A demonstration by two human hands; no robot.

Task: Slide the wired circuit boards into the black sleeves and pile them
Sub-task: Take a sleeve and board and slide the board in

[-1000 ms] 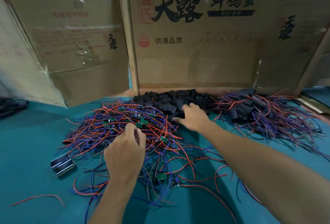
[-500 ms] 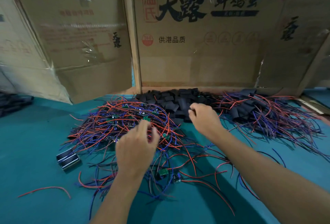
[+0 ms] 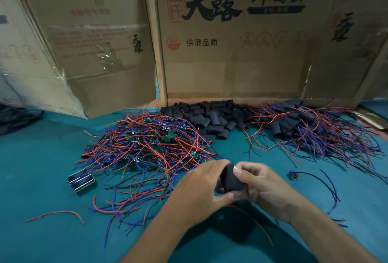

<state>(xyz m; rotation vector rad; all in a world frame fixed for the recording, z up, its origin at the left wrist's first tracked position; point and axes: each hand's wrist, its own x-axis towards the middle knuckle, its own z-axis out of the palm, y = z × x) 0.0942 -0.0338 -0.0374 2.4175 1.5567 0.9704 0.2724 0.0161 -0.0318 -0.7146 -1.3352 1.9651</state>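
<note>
A black sleeve (image 3: 230,178) is held between both hands low in the middle of the view. My right hand (image 3: 260,187) pinches its right side with thumb on top. My left hand (image 3: 201,187) grips its left end; a red wire trails below the hands, and any board there is hidden. A tangle of red and blue wired circuit boards (image 3: 151,147) lies to the left. Loose black sleeves (image 3: 210,118) are heaped at the back. Sleeved boards with wires (image 3: 304,128) are piled at the right.
Cardboard boxes (image 3: 231,53) wall off the back of the teal table (image 3: 42,231). A small metal part (image 3: 81,181) sits left of the wire tangle. One stray board with a dark wire (image 3: 294,175) lies right of my hands. A loose red wire (image 3: 56,214) lies front left.
Both hands have drawn back from the piles toward me and come together. The right hand has brought a black sleeve from the heap; the left hand has left the wire tangle and now grips the sleeve too.
</note>
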